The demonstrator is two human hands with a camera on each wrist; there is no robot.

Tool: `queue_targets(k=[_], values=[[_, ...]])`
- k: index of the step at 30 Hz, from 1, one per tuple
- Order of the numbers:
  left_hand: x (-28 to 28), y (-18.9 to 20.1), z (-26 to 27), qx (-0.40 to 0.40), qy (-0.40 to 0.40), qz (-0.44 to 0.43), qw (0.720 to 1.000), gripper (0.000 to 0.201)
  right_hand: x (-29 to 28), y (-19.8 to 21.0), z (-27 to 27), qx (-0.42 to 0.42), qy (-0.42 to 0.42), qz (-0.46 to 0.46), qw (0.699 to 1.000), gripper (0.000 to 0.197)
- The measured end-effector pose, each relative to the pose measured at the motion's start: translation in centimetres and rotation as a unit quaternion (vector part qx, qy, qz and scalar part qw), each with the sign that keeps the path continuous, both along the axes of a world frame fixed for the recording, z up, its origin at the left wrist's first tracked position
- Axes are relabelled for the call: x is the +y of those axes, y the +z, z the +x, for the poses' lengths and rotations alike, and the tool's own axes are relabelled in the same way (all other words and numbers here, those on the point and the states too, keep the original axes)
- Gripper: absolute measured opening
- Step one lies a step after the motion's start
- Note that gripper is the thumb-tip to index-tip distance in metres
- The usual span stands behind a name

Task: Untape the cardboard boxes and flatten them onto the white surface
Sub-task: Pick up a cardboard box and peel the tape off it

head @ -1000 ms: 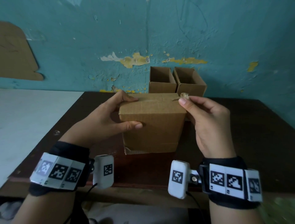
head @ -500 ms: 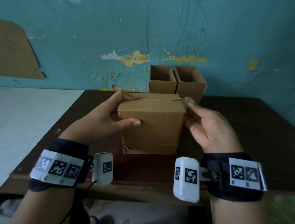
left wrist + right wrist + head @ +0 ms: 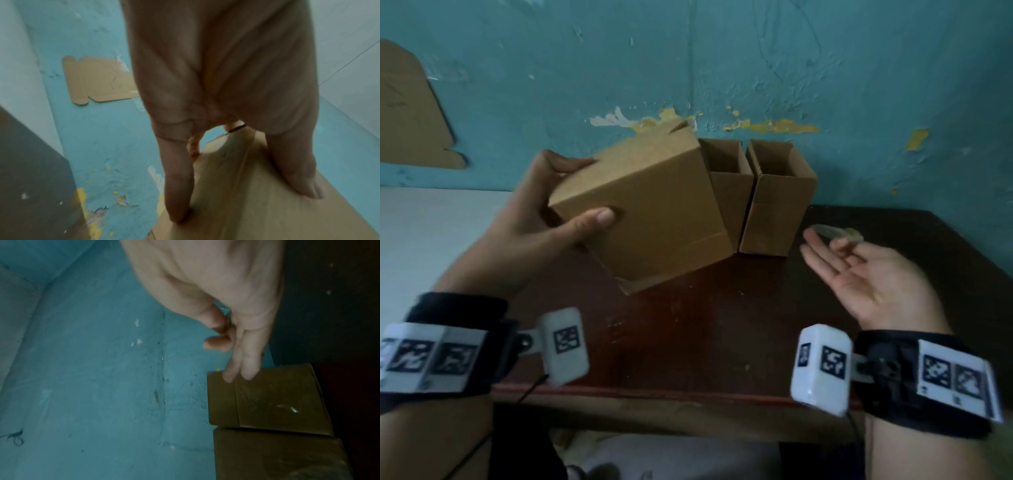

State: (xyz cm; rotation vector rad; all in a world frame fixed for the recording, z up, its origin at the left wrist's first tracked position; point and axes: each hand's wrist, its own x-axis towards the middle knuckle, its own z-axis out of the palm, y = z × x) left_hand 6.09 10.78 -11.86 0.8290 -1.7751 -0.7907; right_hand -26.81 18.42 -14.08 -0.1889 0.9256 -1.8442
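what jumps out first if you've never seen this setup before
The cardboard box gripped in the left hand, tilted and lifted above the dark table, draws the eye first. To its right the right hand is palm up with a crumpled strip of clear tape at its fingertips. Behind them two open boxes stand side by side against the peeling teal wall.

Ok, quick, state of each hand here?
Left hand: grips the tilted cardboard box, lifted off the table.
Right hand: palm up, pinches the peeled tape strip.
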Motion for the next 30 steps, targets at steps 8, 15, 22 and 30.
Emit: queue_targets(k=[8,15,22,30], values=[[-0.2,-1.0,-0.2,-0.007,-0.018,0.015,1.000,0.052,0.2,-0.1,1.5,0.119,0.112,0.017,0.986,0.019],[-0.2,-1.8,0.0,-0.013,-0.008,0.024,1.000,0.052,0.6,0.1,1.3,0.111,0.049,0.043,0.992,0.010],[0.0,-2.4,-0.5,-0.031,-0.021,0.035,0.999,0.047,0.6,-0.1,0.9,0.196,0.028,0.098,0.975,0.011],[0.3,-2.5,-0.8,-0.053,-0.028,0.034,0.998,0.054,0.3,-1.7,0.8,0.406,-0.027,0.205,0.890,0.037]])
